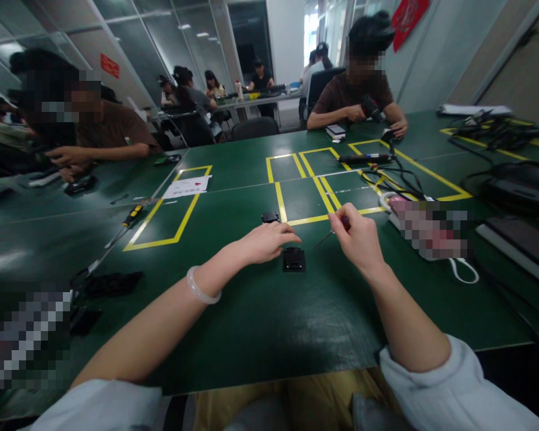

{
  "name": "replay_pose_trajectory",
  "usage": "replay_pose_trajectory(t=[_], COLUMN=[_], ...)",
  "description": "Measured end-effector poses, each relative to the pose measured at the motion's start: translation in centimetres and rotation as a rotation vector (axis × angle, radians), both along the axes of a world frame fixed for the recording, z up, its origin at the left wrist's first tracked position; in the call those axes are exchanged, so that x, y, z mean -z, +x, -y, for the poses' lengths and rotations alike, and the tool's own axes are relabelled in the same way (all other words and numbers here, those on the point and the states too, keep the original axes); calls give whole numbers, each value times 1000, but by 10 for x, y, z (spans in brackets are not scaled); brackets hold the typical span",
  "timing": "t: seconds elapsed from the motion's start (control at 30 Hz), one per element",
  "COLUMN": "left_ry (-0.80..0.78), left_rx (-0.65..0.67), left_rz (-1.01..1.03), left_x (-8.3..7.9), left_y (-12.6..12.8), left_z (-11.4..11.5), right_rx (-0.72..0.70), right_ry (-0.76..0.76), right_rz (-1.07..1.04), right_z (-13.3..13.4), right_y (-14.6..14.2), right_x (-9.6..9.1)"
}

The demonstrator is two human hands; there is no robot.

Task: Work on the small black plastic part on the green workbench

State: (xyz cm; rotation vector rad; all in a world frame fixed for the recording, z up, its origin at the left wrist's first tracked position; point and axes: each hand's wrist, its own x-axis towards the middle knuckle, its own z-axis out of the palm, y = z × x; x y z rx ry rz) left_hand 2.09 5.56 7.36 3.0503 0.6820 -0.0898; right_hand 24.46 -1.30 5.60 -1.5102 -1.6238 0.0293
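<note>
My right hand (pixel 358 238) is closed round the dark handle of a thin screwdriver (pixel 345 222), whose shaft slants down and left, its tip above the table. My left hand (pixel 266 244), with fingers stretched out, hovers at the upper left of a small black square part (pixel 294 261) that lies flat on the green table (pixel 260 335). Whether the fingertips touch that part I cannot tell. Just beyond the left hand sits another small black piece (pixel 270 217), partly covered by the hand.
A yellow-and-black screwdriver (pixel 133 215) lies to the left, near a paper label (pixel 187 187) and yellow tape outlines. To the right are a pinkish, blurred-out item with a white strap (pixel 465 272), a box (pixel 521 248) and cables (pixel 411 179). Across the table a person (pixel 357 90) handles a dark tool.
</note>
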Motion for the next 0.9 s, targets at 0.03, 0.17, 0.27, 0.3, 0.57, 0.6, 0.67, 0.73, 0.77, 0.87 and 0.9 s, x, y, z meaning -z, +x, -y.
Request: replay_pose_trajectory(t=[0.03,0.17,0.27,0.3,0.57,0.6,0.67,0.73,0.77,0.87,0.9], left_ry=[11,60,66,61,-6,-16,-40,-65,-76,-114,-126], left_rx=[31,111,126,129,117,105,76,39,11,-127,-175], left_rz=[-24,-65,-64,-66,-59,-55,-45,-32,-26,-14,-6], left_x=[0,5,9,9,11,11,10,11,11,16,18], left_y=[0,3,5,6,5,4,3,2,1,-1,-2], left_z=[0,1,0,0,-5,-5,-3,0,1,8,11], right_rx=[3,18,14,11,-8,-16,-40,-75,-93,-139,-149], right_ry=[2,3,4,4,11,12,18,23,23,4,-5], right_rz=[-3,-7,-6,-8,-77,-80,-84,-91,-97,-120,-126], right_z=[0,0,0,0,1,1,1,1,1,1,1], right_y=[0,1,1,1,0,0,-1,-1,-1,-2,-2], right_x=[0,-1,-1,-1,-1,-1,-1,0,0,0,0])
